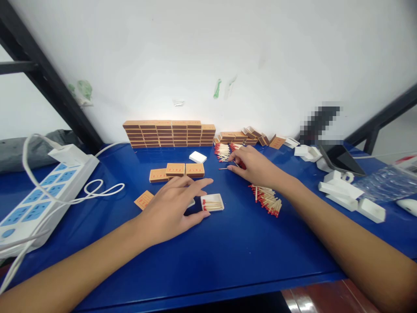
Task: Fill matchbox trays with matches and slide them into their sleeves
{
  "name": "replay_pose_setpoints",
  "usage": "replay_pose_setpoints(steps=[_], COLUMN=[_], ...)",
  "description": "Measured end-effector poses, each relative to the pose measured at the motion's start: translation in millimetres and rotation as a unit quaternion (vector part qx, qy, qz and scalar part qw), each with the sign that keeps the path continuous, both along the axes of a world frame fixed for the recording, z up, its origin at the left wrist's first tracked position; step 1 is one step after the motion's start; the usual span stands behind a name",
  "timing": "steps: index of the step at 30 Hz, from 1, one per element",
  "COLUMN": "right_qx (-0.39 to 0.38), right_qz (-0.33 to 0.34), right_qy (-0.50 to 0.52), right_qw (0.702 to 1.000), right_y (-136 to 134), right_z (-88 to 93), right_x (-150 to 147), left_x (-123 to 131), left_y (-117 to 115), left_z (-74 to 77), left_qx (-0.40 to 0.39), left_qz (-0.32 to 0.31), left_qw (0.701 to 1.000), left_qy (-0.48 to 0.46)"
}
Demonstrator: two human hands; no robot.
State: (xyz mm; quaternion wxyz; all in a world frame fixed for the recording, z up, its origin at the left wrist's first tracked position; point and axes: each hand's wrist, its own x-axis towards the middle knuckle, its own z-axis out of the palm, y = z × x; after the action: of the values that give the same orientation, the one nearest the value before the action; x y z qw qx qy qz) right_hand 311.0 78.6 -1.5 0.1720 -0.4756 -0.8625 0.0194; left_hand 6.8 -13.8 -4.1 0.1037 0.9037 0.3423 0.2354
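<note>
My left hand (172, 204) lies flat and open on the blue table (228, 256), its thumb touching a small white tray (212, 202) that holds some red-tipped matches. My right hand (256, 167) reaches to a heap of matches (224, 152) near the wall; its fingertips pinch at loose matches there. A second heap of matches (267, 200) lies by my right wrist. Three closed matchboxes (177, 171) sit in a row beyond my left hand. An orange box sleeve (143, 199) lies flat to its left.
A stacked wall of matchboxes (169, 133) and loose boxes (247, 137) stand at the back. Empty white trays (348, 193) lie at the right, one white tray (197, 157) in the middle. A power strip (42, 195) with cables is at the left, a tablet stand (340, 158) at the right.
</note>
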Motion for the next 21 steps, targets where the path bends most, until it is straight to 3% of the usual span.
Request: replay_pose_setpoints(steps=[9,21], right_qx=[0.023,-0.018], right_qz=[0.008,0.045], right_qy=[0.012,0.026], right_qw=[1.0,0.998], right_y=[5,-2], right_z=[-6.1,-2.5], right_x=[3,-8], left_x=[-1,0], left_y=[0,0], left_z=[-0.4,2.2], left_qx=[-0.009,-0.007], left_qz=[0.002,0.001], left_qw=[1.0,1.0], left_qy=[-0.001,0.006])
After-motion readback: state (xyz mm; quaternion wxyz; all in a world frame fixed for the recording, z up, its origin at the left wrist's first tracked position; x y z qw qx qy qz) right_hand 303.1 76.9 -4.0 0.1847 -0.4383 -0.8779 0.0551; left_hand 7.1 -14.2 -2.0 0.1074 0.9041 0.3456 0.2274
